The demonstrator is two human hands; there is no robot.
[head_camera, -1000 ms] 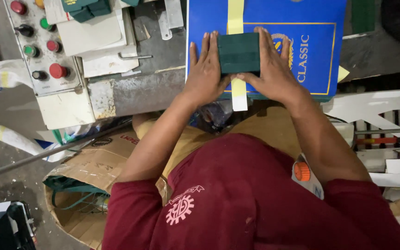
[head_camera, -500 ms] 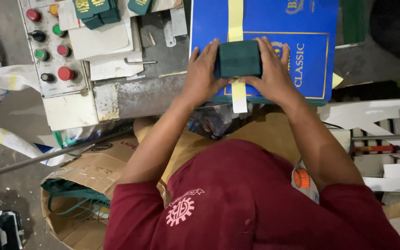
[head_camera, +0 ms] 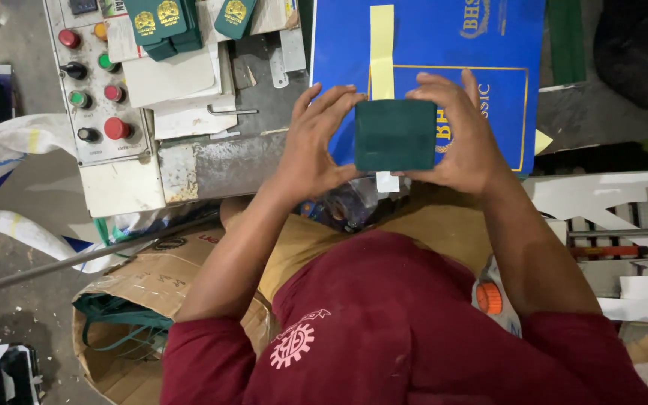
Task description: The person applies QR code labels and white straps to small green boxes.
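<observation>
Green cover [head_camera: 394, 135] held between both hands, long axis left to right.
My left hand [head_camera: 310, 146] grips its left edge, my right hand [head_camera: 455, 135] its right edge, equally near, above the blue sheet [head_camera: 429, 37].

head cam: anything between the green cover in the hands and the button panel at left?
Yes, in the head view: the left hand gripping the dark green cover, then grey machine surface with white cards before the button panel.
</observation>
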